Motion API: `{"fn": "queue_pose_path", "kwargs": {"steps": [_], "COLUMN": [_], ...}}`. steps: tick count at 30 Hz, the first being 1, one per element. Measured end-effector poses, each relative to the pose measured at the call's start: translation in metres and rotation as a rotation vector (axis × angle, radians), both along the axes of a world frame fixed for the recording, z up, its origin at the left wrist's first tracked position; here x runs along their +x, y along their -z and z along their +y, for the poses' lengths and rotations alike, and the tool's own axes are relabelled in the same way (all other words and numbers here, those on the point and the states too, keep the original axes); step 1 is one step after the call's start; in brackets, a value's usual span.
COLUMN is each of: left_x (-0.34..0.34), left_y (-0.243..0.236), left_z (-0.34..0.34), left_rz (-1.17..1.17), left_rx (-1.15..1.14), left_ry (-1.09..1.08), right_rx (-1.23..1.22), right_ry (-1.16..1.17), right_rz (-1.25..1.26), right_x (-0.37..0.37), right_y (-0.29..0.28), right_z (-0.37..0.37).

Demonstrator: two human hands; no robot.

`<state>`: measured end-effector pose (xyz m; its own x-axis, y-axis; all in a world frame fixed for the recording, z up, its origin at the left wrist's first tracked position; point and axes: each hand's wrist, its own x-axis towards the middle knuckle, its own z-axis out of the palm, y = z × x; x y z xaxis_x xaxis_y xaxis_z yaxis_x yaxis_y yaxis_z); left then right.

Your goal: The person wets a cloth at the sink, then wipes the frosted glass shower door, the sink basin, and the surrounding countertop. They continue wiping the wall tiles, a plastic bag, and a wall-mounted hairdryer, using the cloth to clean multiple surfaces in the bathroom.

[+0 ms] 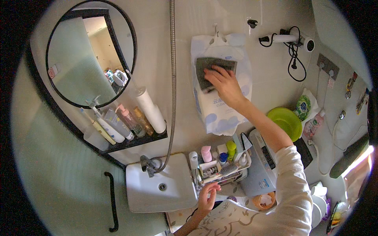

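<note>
At the upper middle, my right hand (pixel 222 82) holds a dark grey square cloth (pixel 206 67) against a hanging white-and-blue soft pack (pixel 216 118), fingers curved over its face. My left hand (pixel 206 198) is low in the middle, fingers loosely bent and apart with nothing visible in them. It is beside a white washbasin (pixel 138 192) and just below a rack (pixel 242 171) of toiletries, which holds bottles, tubes and a grey brush (pixel 228 170).
A round mirror (pixel 75 59) hangs above a black shelf (pixel 130 143) of bottles, with a shower hose (pixel 172 59) beside it. A hair dryer (pixel 287 39) hangs at upper right. A green basin (pixel 283 122) and grey appliance (pixel 256 181) stand right. A glass door (pixel 71 169) is left.
</note>
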<state>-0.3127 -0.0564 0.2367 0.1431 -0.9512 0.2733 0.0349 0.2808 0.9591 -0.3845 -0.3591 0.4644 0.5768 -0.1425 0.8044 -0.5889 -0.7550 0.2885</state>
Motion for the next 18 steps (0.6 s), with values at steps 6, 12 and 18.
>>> {"fn": "queue_pose_path", "kwargs": {"steps": [6,12,18], "left_x": [-0.023,-0.038,-0.027], "left_y": [-0.003,-0.027,-0.046], "left_z": [-0.036,-0.096,-0.161], "left_rz": [-0.033,-0.225,-0.525], "left_rx": [0.019,-0.205,-0.154], "left_ry": [0.04,-0.231,-0.603], "right_rx": [0.085,-0.084,-0.21], "right_ry": [-0.159,-0.329,-0.345], "right_rz": [0.003,-0.316,-0.079], "right_x": [-0.047,-0.031,0.019], "right_y": [0.001,-0.067,-0.053], "right_z": [0.026,-0.007,-0.024]}}
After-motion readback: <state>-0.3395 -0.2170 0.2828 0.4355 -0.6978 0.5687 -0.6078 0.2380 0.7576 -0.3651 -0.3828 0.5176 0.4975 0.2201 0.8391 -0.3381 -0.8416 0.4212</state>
